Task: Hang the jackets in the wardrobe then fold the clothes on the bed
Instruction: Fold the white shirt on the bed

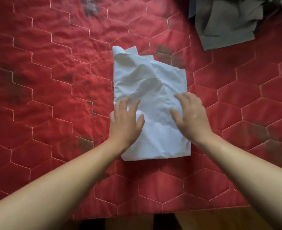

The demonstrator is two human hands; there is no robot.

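Head view: red quilted bedspread [53, 67]

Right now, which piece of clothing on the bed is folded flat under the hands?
The pale blue garment mid-bed, a narrow rectangle with both hands resting on it. The grey garment at the far right corner lies crumpled, untouched.

A red quilt [42, 52] covers the bed [137, 208] from edge to edge. It is stitched in pale hexagon lines, lightly wrinkled, with dark blotches scattered over it. Below the bed's near edge runs a strip of brown wooden floor [216, 220] - partly in deep shadow. The light is soft.
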